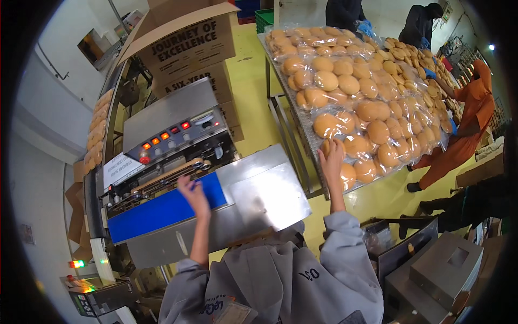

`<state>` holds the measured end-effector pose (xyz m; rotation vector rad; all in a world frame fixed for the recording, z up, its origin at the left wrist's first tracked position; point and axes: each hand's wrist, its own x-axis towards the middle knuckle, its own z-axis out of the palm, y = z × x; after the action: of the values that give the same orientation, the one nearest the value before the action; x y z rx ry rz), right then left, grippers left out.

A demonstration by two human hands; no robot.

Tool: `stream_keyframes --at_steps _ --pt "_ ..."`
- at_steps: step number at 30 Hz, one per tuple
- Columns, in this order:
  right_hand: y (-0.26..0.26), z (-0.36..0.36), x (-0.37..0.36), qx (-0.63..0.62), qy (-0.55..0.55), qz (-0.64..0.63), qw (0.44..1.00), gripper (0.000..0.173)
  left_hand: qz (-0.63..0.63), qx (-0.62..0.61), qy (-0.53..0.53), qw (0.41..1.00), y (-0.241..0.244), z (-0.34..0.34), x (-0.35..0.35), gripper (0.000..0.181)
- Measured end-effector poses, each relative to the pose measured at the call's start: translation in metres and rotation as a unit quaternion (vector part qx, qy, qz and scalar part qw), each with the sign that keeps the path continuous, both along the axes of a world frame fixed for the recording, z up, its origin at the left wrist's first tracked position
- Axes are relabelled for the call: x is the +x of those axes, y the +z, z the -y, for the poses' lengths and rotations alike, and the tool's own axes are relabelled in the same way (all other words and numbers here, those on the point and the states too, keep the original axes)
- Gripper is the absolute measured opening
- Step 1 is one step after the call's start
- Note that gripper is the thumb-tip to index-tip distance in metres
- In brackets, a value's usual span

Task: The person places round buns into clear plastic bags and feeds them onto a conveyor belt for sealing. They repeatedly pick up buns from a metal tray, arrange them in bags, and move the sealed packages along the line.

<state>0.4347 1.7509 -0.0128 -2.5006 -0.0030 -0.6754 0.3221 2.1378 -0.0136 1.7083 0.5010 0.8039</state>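
My left hand is over the blue conveyor belt of a band sealing machine, beside its guide rails. Its fingers are loosely bent and apart, with nothing in them. To the right, my right hand has its fingers over a clear plastic bag of round buns at the near edge of a metal table, thumb on the side. More bagged buns cover that table, stacked close together. The sealer's control box has lit orange and red switches and a red knob.
A steel plate adjoins the belt. Cardboard cartons stand behind the sealer. Bagged buns lie on a conveyor at far left. A person in orange and people in dark clothes work around the table. Metal equipment stands at lower right.
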Motion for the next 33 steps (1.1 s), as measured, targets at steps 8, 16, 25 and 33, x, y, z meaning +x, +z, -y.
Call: stream_keyframes --at_steps 8,16,25,33 --pt "-0.019 0.048 0.102 0.029 0.143 -0.086 0.986 0.064 -0.162 -0.076 -0.364 0.914 -0.094 0.226 0.151 0.083" --pt "-0.001 0.069 0.058 0.034 0.243 -0.078 0.966 0.062 -0.233 -0.434 -0.278 0.824 -0.072 0.310 0.153 0.097" --pt "-0.067 0.115 0.175 0.156 0.111 -0.189 0.963 0.050 -0.060 -0.428 -0.164 0.887 -0.089 0.317 0.184 0.041" --pt "-0.014 0.086 0.179 0.367 0.294 -0.397 0.788 0.012 -0.036 -0.426 -0.214 0.878 0.008 0.280 0.124 0.028"
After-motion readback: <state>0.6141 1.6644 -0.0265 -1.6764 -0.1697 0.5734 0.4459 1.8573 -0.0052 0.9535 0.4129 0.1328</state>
